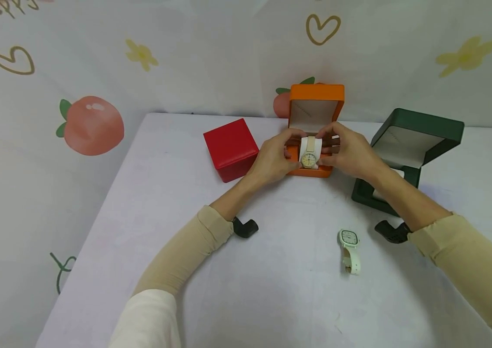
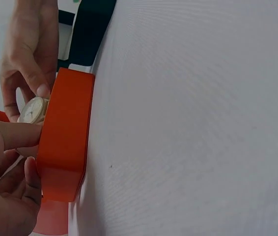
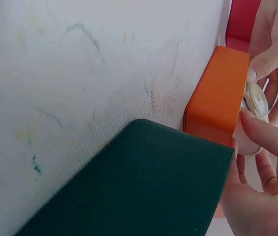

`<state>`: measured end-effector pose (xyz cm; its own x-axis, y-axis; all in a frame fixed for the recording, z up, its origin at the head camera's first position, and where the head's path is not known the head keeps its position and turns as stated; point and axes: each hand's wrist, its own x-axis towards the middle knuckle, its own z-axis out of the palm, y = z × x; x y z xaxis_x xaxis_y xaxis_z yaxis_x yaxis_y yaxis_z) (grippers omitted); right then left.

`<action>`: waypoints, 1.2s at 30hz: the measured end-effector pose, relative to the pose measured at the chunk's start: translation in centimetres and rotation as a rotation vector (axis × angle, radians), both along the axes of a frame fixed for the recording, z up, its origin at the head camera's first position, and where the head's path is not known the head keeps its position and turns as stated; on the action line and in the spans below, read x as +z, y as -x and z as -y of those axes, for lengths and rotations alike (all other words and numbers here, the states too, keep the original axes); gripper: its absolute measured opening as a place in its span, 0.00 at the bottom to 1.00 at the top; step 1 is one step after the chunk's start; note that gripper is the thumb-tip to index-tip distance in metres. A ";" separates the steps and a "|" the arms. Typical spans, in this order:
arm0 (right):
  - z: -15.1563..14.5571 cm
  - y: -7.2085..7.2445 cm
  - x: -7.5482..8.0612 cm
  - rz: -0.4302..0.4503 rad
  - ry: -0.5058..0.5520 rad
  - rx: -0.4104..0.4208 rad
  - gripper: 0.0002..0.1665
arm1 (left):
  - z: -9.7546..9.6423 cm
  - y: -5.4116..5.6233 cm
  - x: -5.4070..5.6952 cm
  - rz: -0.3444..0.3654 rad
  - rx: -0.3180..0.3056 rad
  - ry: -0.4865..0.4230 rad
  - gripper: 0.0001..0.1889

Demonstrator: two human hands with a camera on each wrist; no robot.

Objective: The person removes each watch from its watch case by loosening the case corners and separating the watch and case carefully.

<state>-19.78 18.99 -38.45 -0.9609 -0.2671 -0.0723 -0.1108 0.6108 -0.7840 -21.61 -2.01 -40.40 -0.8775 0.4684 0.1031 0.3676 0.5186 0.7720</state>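
A cream-strapped wristwatch (image 1: 309, 160) with a pale round dial is wrapped around a white watch cushion (image 1: 318, 145), within the open orange watch box (image 1: 315, 92). My left hand (image 1: 273, 157) holds the cushion from the left, thumb near the dial. From the other side my right hand (image 1: 351, 153) grips it, thumb and fingers at its edge. In the left wrist view, the watch (image 2: 33, 110) sits between both hands, just above the box wall (image 2: 66, 132). The right wrist view shows the thumbs close beside the watch case (image 3: 258, 98); the box hides the cushion's lower part.
A closed red box (image 1: 230, 150) stands left of the orange one. To the right, an open dark green box (image 1: 428, 128) lies under the right forearm, with something white inside. A pale green watch (image 1: 350, 246) rests on the white-covered table (image 1: 272, 290) nearer the front.
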 end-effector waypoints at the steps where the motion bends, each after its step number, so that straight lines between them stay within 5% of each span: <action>1: 0.0 0.0 0.0 0.004 0.002 -0.004 0.32 | 0.0 0.0 0.0 -0.003 -0.002 -0.005 0.31; 9: -0.3 0.3 0.3 0.044 0.046 -0.023 0.31 | -0.1 0.2 0.0 0.008 -0.035 -0.084 0.36; 27: -0.5 0.3 0.0 0.067 0.135 -0.029 0.29 | 0.0 -0.1 -0.8 -0.032 -0.005 -0.093 0.32; 36: -0.9 0.5 0.1 0.072 0.292 -0.024 0.27 | -0.1 0.0 0.2 -0.042 -0.014 -0.011 0.36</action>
<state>-20.24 19.91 -38.37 -0.9625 -0.2637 -0.0644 -0.0364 0.3605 -0.9321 -21.58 -1.92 -40.19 -0.8654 0.4796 0.1449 0.4072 0.5049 0.7611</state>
